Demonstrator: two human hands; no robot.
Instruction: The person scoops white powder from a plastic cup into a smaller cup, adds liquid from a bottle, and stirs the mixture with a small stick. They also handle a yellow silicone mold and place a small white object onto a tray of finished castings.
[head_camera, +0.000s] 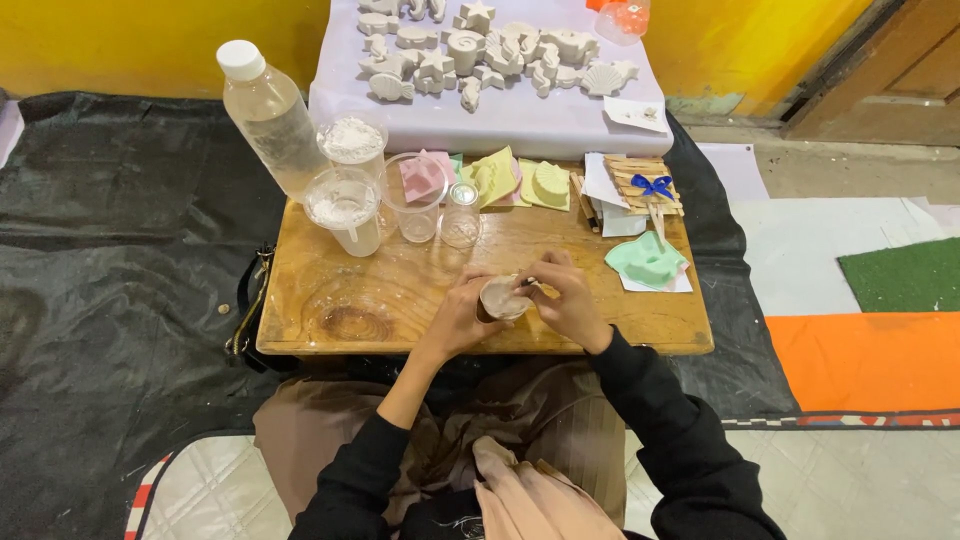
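Left hand (462, 318) wrapped round a small cup (503, 297), fingers closed on its side, cup held just above the front-mid part of the wooden table (330, 310). Cup has pale grey-white mix inside. Right hand (568, 300) pinched shut on a thin stick (527, 283), tip at the cup's rim/in the mix; can't tell how deep. Both hands touching around the cup.

On table behind hands: small glass jar (460, 216), upside down by the look of it, empty clear cup (417, 205), two clear cups w/ white powder (345, 207) (353, 140), big plastic bottle (270, 115) w/ white cap, tilted, at back-left corner. Pink, yellow moulds (500, 178) in a row at back. Mint green mould (646, 260) on paper, right of hands. Wooden sticks w/ blue bow (645, 184) back-right.

Beyond table: white sheet (540, 125) w/ lots of white plaster shapes (480, 50), stars, shells, fish. Black tarp (110, 260) under everything.
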